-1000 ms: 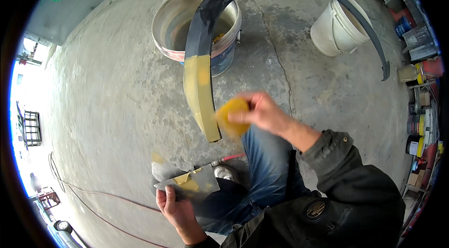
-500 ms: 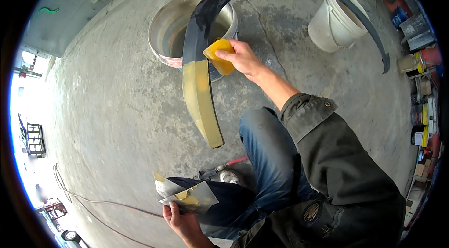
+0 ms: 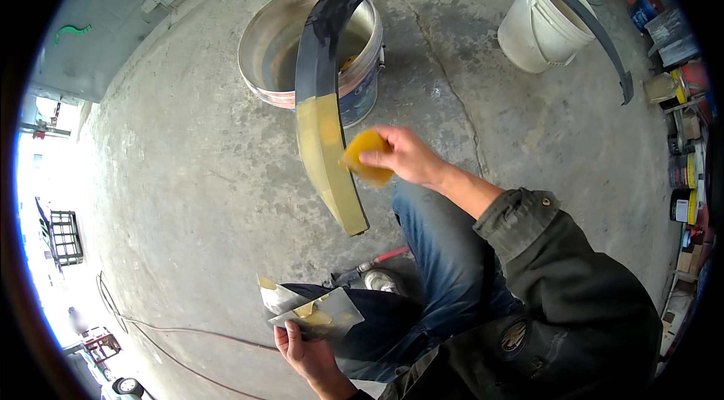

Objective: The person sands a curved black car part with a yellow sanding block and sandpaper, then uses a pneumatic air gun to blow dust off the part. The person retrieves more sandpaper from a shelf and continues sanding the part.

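Observation:
My right hand is closed on a yellow spreader, slightly blurred by motion. The spreader is beside a long curved black trim piece, shaped like a wheel arch flare. Its near end carries a coat of yellowish filler, with a brighter patch midway; whether the spreader touches it, I cannot tell. Down at the lower left, my left hand pinches a thin grey plate smeared with yellow filler. Another grey flat piece, with filler at its tip, shows behind that plate.
Beneath the trim stands a wide bucket; a white bucket stands under its far right stretch. Cans and boxes line shelves at right. A hose crosses the concrete floor, and a red-ended hose fitting lies by my shoe.
My right hand has brought the spreader down and slightly right, from near the filler's upper edge to beside its middle. My left hand still holds the plate.

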A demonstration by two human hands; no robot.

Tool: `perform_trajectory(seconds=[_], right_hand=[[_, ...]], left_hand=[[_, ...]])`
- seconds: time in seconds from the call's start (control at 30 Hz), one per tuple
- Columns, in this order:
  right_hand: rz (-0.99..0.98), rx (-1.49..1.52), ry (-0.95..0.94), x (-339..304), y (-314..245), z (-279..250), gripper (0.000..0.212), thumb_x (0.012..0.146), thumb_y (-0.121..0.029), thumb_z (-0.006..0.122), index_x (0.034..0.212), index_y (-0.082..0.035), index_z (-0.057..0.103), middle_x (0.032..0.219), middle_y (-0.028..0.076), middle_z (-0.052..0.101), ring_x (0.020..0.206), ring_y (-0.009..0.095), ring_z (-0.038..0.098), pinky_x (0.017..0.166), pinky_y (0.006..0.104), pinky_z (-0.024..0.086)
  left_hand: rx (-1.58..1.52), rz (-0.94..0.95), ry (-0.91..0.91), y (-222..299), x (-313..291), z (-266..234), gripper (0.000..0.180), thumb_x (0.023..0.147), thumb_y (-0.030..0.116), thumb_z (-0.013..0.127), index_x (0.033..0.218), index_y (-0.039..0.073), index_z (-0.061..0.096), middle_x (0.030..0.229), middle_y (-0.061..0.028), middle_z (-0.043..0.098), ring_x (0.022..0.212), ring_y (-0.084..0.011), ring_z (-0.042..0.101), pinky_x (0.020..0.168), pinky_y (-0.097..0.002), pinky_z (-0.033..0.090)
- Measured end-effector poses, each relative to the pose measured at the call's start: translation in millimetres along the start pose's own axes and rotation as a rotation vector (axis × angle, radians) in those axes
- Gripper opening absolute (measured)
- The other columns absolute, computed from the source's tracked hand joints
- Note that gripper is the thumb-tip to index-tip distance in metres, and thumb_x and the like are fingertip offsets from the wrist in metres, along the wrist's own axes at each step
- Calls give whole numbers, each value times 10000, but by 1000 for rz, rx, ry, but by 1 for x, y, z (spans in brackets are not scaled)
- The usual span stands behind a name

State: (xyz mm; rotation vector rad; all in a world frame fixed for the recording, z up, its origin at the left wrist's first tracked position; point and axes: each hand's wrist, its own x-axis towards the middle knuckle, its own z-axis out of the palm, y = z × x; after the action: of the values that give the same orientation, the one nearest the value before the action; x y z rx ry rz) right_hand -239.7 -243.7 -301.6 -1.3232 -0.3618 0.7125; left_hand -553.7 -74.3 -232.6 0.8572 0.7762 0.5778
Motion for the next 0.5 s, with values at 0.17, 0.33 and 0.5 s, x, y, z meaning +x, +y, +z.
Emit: perform_trajectory(seconds=[0.17, 0.33, 0.5], right_hand=[[87, 147, -32, -43, -23, 14, 222, 864, -121, 698, 1039, -1, 634, 925, 26, 663, 847, 81, 599, 763, 237, 473], [140, 295, -122, -68, -53, 29, 289, 854, -140, 713, 1091, 4, 629, 980, 38, 676, 896, 82, 618, 811, 233, 485], [216, 284, -242, -76, -53, 36, 256, 853, -120, 710, 1067, 4, 643, 932, 34, 681, 838, 79, 613, 769, 232, 486]], left_hand=[[53, 1, -53, 2, 4, 11, 293, 966, 105, 504, 1230, -23, 504, 1161, -137, 605, 1054, -229, 590, 921, -374, 474], [80, -50, -191, 1, 12, 39, 240, 942, 21, 515, 1173, -40, 539, 1114, -128, 631, 1019, -202, 609, 924, -351, 471], [134, 7, -136, -2, 15, 63, 146, 951, 76, 549, 1069, -3, 587, 1036, -99, 660, 935, -173, 631, 843, -311, 503]])
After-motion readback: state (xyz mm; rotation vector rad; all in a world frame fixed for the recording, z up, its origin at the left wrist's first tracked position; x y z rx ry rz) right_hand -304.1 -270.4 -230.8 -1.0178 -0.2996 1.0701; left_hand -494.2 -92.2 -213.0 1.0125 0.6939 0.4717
